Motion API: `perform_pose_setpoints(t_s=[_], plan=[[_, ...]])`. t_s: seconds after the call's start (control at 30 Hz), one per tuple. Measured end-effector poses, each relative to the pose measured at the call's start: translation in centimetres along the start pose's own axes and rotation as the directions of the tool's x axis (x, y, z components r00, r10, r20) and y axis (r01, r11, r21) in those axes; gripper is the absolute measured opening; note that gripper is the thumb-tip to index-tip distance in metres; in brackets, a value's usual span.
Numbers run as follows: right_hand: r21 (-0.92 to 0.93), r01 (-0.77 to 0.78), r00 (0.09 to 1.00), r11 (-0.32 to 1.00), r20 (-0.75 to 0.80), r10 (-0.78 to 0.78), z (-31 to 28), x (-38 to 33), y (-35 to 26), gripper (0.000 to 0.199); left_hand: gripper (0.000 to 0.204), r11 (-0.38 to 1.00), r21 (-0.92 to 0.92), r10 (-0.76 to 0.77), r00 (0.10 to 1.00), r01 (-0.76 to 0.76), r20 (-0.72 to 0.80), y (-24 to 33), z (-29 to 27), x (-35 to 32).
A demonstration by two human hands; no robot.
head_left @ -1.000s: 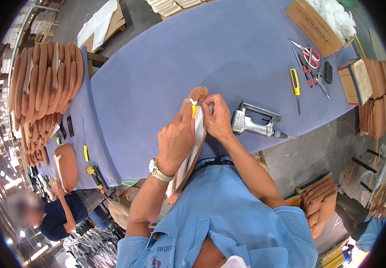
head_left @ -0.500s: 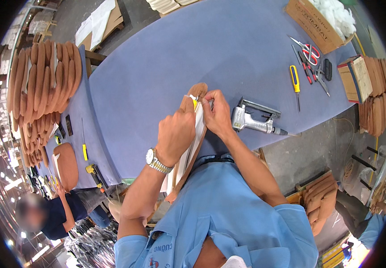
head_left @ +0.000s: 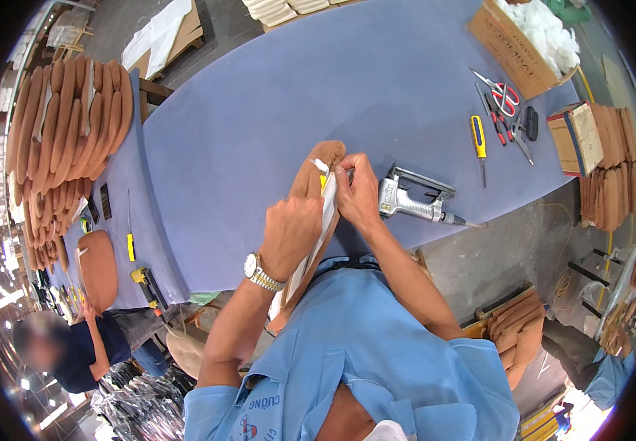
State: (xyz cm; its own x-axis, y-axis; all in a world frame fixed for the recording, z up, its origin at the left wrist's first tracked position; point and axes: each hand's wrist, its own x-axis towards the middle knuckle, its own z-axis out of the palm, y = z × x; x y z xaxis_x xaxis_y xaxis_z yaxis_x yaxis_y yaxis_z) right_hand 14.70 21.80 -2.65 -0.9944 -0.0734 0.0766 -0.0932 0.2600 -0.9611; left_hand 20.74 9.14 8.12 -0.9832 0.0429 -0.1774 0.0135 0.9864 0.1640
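Note:
A long brown padded cushion (head_left: 319, 156) with a rounded far end stands on edge in front of my body, at the near side of the table. White lining (head_left: 327, 202) shows along its inner side. My left hand (head_left: 292, 228), with a watch on its wrist, is closed on the cushion from the left. A small yellow piece (head_left: 323, 182) shows just beyond its fingers; I cannot tell what it is. My right hand (head_left: 358, 189) pinches the right edge near the far end. A silver staple gun (head_left: 415, 198) lies right of my right hand.
On the blue table (head_left: 259, 95), a yellow screwdriver (head_left: 478, 143), red-handled scissors (head_left: 505, 99) and pliers (head_left: 522, 140) lie at right. Beyond stands a carton (head_left: 513, 48) of white stuffing. Brown cushions (head_left: 72, 125) are stacked at left, where a co-worker (head_left: 83, 353) touches another cushion.
My left hand has moved slightly nearer to me along the cushion, baring more of its far end. My right hand still pinches the edge. The whole view has shifted a little.

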Motion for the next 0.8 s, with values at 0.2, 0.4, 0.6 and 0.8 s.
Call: perform_pose_setpoints(t_s=[0.2,0.4,0.6,0.8], plan=[[0.005,-0.112,0.991,0.994,0.070,0.111,-1.1,0.4,-0.8,0.011,0.058,0.997,-0.054,-0.059,0.997,0.056,-0.053,0.3,0.7,-1.2],[0.223,-0.015,0.999,0.975,-0.029,0.023,-2.7,0.2,0.5,0.012,0.054,0.970,-0.219,-0.129,0.989,0.110,-0.078,0.4,0.7,-1.8],[0.516,0.033,0.991,0.856,-0.131,0.041,-7.3,2.3,-0.4,0.009,0.051,0.957,-0.285,-0.084,0.994,0.060,-0.075,0.9,-0.9,-3.6],[0.412,-0.142,0.976,0.900,-0.091,0.196,-10.6,3.5,2.9,0.011,0.047,0.880,-0.458,-0.148,0.989,0.126,-0.012,2.0,-1.5,-5.3]])
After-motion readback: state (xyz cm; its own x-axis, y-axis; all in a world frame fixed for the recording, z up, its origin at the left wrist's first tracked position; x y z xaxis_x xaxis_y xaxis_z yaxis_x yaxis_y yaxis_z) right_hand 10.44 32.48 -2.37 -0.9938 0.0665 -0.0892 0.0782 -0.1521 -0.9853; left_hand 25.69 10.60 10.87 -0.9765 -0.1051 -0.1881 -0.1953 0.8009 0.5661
